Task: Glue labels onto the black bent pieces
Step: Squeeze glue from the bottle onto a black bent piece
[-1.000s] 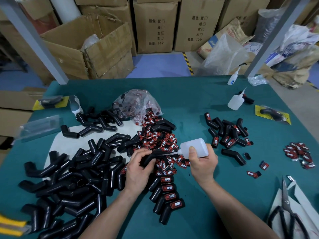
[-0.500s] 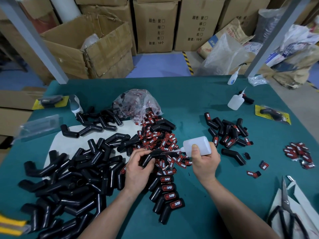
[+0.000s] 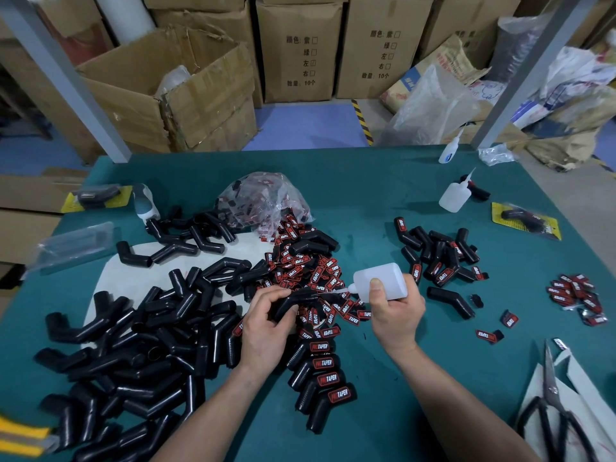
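While the glue bottle (image 3: pixel 383 280) barely shifts from a second ago, your right hand (image 3: pixel 396 311) grips it, nozzle tip at the black bent piece (image 3: pixel 286 303) held in your left hand (image 3: pixel 266 325), frame centre. Glue likely going on; loose labels (image 3: pixel 310 271) lie just behind, unpicked.

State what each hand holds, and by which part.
The left hand grips a black bent piece by one end; the right hand grips the glue bottle round its body.

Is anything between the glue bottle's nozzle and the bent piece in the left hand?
Nothing visible. The right hand holds the glue bottle, its nozzle reaching the black bent piece that the left hand grips.
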The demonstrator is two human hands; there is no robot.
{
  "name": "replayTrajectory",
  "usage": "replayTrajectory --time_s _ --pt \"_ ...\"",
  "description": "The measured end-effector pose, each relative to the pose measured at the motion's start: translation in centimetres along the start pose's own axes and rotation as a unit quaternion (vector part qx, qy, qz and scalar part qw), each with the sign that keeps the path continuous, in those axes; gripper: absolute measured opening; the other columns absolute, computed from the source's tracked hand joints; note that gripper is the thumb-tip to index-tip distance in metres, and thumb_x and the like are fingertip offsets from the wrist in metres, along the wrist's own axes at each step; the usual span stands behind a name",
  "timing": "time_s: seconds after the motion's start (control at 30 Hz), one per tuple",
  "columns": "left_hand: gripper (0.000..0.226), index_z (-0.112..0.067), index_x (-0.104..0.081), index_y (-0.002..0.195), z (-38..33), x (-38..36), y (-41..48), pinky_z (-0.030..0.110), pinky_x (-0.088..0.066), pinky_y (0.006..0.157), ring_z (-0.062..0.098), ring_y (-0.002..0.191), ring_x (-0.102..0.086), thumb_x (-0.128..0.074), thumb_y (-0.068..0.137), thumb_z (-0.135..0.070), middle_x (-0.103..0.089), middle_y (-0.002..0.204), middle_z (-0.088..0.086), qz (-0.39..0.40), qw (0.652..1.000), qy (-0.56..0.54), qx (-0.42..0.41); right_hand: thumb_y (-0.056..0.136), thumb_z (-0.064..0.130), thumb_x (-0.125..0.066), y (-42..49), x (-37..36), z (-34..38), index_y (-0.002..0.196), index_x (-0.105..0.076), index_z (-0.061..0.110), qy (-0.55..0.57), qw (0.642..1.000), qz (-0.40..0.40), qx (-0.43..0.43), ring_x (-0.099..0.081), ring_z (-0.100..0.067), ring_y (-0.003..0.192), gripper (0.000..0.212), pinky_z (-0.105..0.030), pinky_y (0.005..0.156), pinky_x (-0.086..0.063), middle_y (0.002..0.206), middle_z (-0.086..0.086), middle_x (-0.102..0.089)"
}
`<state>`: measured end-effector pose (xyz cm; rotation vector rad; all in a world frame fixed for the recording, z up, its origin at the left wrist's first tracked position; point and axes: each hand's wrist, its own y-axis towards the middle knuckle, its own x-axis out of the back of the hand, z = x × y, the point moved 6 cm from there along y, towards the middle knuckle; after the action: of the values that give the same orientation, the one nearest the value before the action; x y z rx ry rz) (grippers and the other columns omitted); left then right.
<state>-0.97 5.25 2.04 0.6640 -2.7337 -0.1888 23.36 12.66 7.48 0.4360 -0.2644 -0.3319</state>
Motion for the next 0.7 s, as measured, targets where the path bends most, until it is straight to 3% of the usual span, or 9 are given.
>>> replayTrajectory --time_s 0.37,0.7 --pt "0.049 -0.039 -0.069 0.106 -0.15 -0.07 -0.06 0.012 -0.044 0.1 0.006 0.115 -0.062 -0.08 0.084 0.003 -0.063 0.116 -0.02 0.01 1.0 -0.003 0.001 0.077 0.041 -0.062 -0.28 -0.36 0.18 0.071 -0.048 0.016 0.004 1.0 0.009 -0.011 -0.049 0.008 0.052 0.029 -0.006 0.048 -0.033 0.056 0.016 -0.044" --pt "0.063 -0.051 -0.067 0.109 -0.1 0.03 0.05 0.009 -0.043 0.098 0.005 0.115 -0.062 -0.08 0.083 0.005 -0.063 0.117 -0.02 -0.006 1.0 0.01 -0.015 0.078 0.043 -0.061 0.0 -0.1 0.05 0.069 -0.051 0.008 -0.017 1.0 0.0 -0.007 -0.049 0.001 0.054 0.038 -0.007 0.05 -0.032 0.056 0.016 -0.043"
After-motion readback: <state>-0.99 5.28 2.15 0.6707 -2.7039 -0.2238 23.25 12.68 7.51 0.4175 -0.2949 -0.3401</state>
